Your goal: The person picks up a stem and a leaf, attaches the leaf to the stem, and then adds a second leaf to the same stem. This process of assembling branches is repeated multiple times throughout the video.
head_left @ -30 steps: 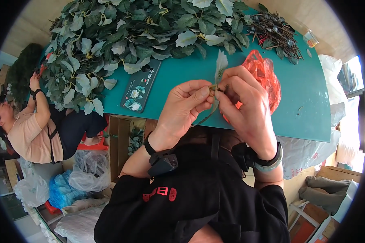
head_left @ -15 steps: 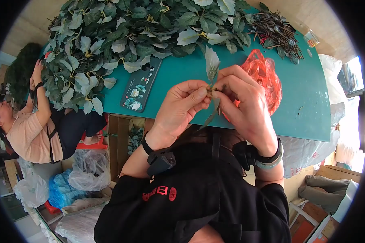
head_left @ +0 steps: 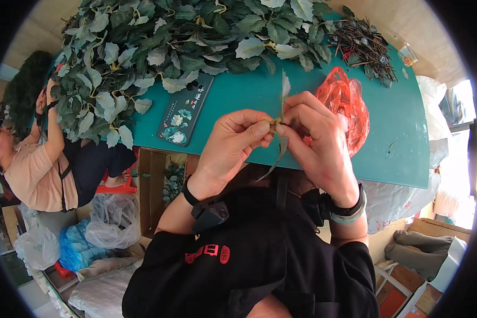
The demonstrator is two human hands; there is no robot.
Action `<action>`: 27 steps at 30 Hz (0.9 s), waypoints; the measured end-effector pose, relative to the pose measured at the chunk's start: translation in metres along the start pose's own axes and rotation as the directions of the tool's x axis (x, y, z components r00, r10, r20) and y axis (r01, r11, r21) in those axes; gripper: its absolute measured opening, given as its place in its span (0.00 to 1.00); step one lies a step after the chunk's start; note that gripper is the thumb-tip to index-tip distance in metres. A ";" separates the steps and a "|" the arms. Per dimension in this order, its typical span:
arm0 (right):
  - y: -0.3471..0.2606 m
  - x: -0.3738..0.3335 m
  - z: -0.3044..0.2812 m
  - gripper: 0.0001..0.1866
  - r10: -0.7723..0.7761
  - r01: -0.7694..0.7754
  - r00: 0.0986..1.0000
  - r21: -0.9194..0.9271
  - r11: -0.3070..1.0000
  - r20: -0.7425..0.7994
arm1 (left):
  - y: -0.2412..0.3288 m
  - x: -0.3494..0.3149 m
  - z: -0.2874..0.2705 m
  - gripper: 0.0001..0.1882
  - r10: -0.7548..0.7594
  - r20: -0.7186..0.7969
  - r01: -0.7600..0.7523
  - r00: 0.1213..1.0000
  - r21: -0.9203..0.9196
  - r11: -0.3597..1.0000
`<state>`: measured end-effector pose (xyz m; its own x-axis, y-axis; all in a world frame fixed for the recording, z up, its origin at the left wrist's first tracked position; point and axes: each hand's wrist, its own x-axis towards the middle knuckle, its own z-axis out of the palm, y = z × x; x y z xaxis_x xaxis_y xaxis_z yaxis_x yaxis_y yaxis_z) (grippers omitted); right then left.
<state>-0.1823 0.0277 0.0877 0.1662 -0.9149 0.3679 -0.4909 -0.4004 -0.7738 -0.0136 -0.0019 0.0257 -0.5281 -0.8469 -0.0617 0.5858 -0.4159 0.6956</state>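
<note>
I'm running the left hand (head_left: pixel 225 146) in a tight pinch here, thumb meeting forefinger, and it's gripping a leafy sprig (head_left: pixel 285 89) at its thin stem. The right hand (head_left: pixel 323 130) is coming in tip to tip, its thumb and forefinger also pinched together on that stem, the other fingers curling behind. I'm reading this double pinch as steadying the slim middle: one leaf is pointing away, another is hanging toward the body, both sitting outside the fingertips' way.

Moving outward, both hands are hovering above the near part of the teal table (head_left: pixel 397 132), probably for easy sight. A crumpled red plastic bag (head_left: pixel 355 114) is lying right behind the right knuckles; I can't tell whether they're touching. To the left, a dark flat case (head_left: pixel 184 114) is resting slantwise. Beyond, a heap of leafy stems (head_left: pixel 196 55) is filling the far side, with dark twigs (head_left: pixel 363 50) sitting at its right, presumably being stored within arm's reach.
</note>
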 end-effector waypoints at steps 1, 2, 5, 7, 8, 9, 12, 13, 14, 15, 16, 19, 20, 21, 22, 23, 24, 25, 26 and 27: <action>0.000 0.000 0.002 0.05 -0.011 0.011 1.000 -0.017 1.000 -0.013 | 0.000 0.000 0.000 0.06 0.008 -0.005 -0.008 1.000 0.006 1.000; -0.001 0.000 0.003 0.05 -0.022 0.022 0.999 -0.034 0.999 -0.026 | -0.001 0.001 0.000 0.07 0.016 -0.010 -0.016 1.000 0.012 1.000; -0.001 0.000 0.007 0.06 -0.032 0.030 0.999 -0.055 0.998 -0.027 | -0.003 0.001 -0.002 0.08 0.052 -0.020 -0.051 0.998 0.022 0.998; 0.000 0.001 0.009 0.06 -0.037 0.035 0.999 -0.069 0.997 -0.028 | -0.006 0.001 -0.002 0.08 0.101 -0.024 -0.101 0.995 0.032 0.994; 0.000 0.001 0.010 0.06 -0.032 0.029 0.999 -0.078 0.997 -0.028 | -0.007 0.001 -0.001 0.08 0.103 -0.024 -0.102 0.994 0.030 0.994; 0.001 0.002 0.012 0.06 -0.026 0.023 0.999 -0.088 0.996 -0.028 | -0.008 0.000 0.001 0.08 0.144 -0.047 -0.139 0.988 0.107 0.985; 0.004 0.003 0.016 0.06 -0.021 0.018 0.999 -0.083 0.996 -0.028 | -0.010 -0.001 0.002 0.08 0.228 -0.085 -0.200 0.970 0.259 0.945; 0.004 0.003 0.018 0.06 -0.022 0.020 0.999 -0.068 0.998 -0.030 | -0.011 -0.001 0.001 0.08 0.252 -0.069 -0.225 0.965 0.271 0.936; 0.005 0.003 0.018 0.06 -0.024 0.022 0.999 -0.052 0.998 -0.033 | -0.012 -0.001 -0.001 0.08 0.275 -0.054 -0.250 0.960 0.282 0.926; 0.006 0.004 0.017 0.06 -0.021 0.019 0.999 -0.053 0.998 -0.033 | -0.012 -0.001 -0.001 0.08 0.297 -0.039 -0.273 0.954 0.293 0.916; 0.006 0.004 0.015 0.06 0.017 -0.017 1.000 -0.001 1.000 -0.023 | -0.009 -0.001 0.001 0.08 0.294 -0.038 -0.271 0.955 0.291 0.918; 0.004 0.004 0.010 0.06 0.093 -0.092 0.996 0.105 0.990 0.001 | 0.003 -0.003 0.010 0.08 0.182 -0.118 -0.159 0.976 0.182 0.970; 0.001 0.004 0.009 0.05 0.098 -0.096 0.995 0.092 0.991 -0.017 | 0.004 -0.003 0.008 0.08 0.182 -0.118 -0.158 0.976 0.184 0.970; -0.002 0.003 0.007 0.05 0.104 -0.101 0.994 0.079 0.992 -0.034 | 0.003 -0.002 0.005 0.08 0.179 -0.115 -0.152 0.977 0.211 0.966; -0.003 0.003 0.006 0.05 0.109 -0.105 0.993 0.067 0.992 -0.052 | 0.003 -0.002 0.002 0.08 0.175 -0.113 -0.145 0.978 0.239 0.960; -0.003 0.003 0.006 0.05 0.110 -0.106 0.993 0.069 0.992 -0.053 | 0.003 -0.002 0.001 0.08 0.172 -0.111 -0.137 0.979 0.266 0.954; -0.004 0.003 0.005 0.05 0.101 -0.098 0.994 0.054 0.994 -0.051 | 0.003 -0.002 0.001 0.08 0.171 -0.111 -0.136 0.979 0.268 0.954; -0.004 0.003 0.005 0.05 0.092 -0.090 0.995 0.039 0.995 -0.047 | 0.002 -0.002 0.002 0.08 0.178 -0.098 -0.141 0.979 0.302 0.943; -0.004 0.003 0.005 0.06 0.083 -0.082 0.996 0.023 0.996 -0.044 | 0.002 -0.003 0.003 0.08 0.186 -0.084 -0.147 0.979 0.335 0.931; -0.004 0.003 0.005 0.06 0.083 -0.082 0.996 0.024 0.996 -0.043 | 0.002 -0.003 0.004 0.08 0.192 -0.071 -0.154 0.979 0.368 0.917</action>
<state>-0.1762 0.0265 0.0890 0.0883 -0.9420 0.3238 -0.4819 -0.3249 -0.8138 -0.0132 0.0008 0.0298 -0.3608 -0.9323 0.0230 0.3922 -0.1293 0.9107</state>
